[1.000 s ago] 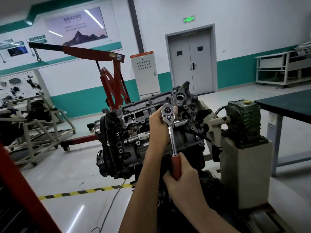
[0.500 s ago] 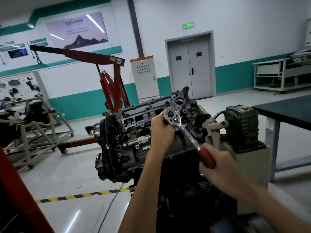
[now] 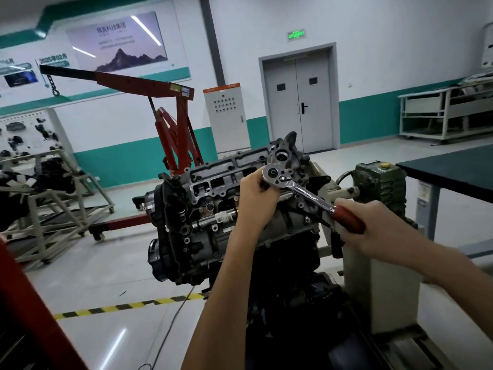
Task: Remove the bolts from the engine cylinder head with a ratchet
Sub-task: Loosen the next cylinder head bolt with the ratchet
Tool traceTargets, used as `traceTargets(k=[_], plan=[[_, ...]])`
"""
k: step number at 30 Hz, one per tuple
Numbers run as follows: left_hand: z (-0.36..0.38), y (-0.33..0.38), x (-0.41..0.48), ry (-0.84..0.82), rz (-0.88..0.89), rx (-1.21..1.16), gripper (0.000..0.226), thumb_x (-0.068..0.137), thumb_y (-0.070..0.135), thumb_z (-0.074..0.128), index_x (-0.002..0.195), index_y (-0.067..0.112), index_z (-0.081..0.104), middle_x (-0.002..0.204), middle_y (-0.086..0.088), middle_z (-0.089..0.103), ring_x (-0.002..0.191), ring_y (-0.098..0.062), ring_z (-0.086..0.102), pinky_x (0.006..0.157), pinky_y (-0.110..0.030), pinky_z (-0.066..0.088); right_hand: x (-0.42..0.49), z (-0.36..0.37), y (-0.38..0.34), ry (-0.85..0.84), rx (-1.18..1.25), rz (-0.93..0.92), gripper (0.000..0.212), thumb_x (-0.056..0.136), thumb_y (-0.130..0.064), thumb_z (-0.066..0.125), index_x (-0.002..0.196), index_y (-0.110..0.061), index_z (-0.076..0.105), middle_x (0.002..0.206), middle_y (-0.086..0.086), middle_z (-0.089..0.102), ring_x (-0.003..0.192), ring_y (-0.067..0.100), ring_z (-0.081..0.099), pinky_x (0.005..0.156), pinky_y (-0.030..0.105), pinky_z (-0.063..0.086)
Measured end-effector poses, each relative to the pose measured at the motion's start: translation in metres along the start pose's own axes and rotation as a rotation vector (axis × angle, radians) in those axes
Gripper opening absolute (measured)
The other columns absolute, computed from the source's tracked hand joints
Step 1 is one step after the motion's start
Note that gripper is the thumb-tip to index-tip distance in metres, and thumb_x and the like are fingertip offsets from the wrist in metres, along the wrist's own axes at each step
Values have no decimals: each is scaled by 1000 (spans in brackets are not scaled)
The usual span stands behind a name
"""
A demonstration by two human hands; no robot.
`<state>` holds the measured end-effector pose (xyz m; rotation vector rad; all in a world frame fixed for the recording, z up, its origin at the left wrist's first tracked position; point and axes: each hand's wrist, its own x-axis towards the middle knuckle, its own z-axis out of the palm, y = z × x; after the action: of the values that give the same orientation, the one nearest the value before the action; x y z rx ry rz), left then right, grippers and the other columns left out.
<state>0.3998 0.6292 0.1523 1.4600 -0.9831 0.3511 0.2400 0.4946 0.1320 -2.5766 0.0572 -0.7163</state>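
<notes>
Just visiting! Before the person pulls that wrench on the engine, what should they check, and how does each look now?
1. Right hand grips the ratchet by its red handle: ok.
2. Left hand holds the ratchet's head against the cylinder head: ok.
3. Socket seated on a bolt: cannot tell, hidden behind the left hand.
4. Handle apart from the green gearbox: ok.
5. Direction lever setting: cannot tell, too small.
</notes>
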Motion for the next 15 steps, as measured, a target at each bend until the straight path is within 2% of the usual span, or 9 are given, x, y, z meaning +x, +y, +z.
traceTargets(k=[2, 4, 6, 9, 11, 15], plan=[[0, -2, -3, 41, 1, -29, 41, 89, 1, 61, 56, 21, 46, 47, 17, 40, 49, 0, 29, 50, -17, 28, -4, 15, -6, 43, 54, 27, 24, 75, -2, 67, 84, -17, 50, 59, 1, 52, 45, 13, 48, 47, 27, 43], [0, -5, -5, 63, 19, -57, 44, 90, 6, 63, 55, 25, 44, 49, 18, 41, 51, 1, 33, 52, -14, 31, -19, 51, -29, 140, 253, 86, 30, 72, 0, 66, 76, -24, 48, 51, -2, 46, 40, 8, 44, 44, 19, 37], [0, -4, -6, 79, 14, -67, 39, 91, 13, 64, 57, 20, 46, 55, 16, 42, 57, -4, 37, 57, -21, 35, -27, 89, -57, 228, 473, 173, 31, 73, -1, 65, 76, -26, 47, 52, -4, 45, 40, 2, 46, 40, 8, 33], [-1, -2, -7, 85, -1, -64, 45, 92, 15, 63, 56, 27, 39, 55, 15, 36, 57, -5, 31, 56, -21, 31, -23, 125, -88, 255, 674, 215, 27, 77, -2, 61, 81, -24, 47, 53, -6, 50, 42, 2, 48, 41, 9, 35], [-3, -2, -7, 76, -1, -60, 49, 92, 14, 63, 55, 31, 35, 53, 16, 33, 55, -3, 29, 53, -17, 29, -21, 123, -89, 228, 680, 189, 31, 76, 0, 59, 76, -26, 44, 51, -7, 50, 40, 4, 47, 40, 9, 34], [-5, -1, -3, 53, 25, -1, 49, 90, 8, 63, 54, 25, 33, 48, 14, 34, 52, -3, 29, 51, -20, 28, -20, 63, -40, 63, 339, 79, 39, 73, -3, 64, 77, -34, 42, 54, -6, 46, 42, 5, 47, 43, 11, 36]])
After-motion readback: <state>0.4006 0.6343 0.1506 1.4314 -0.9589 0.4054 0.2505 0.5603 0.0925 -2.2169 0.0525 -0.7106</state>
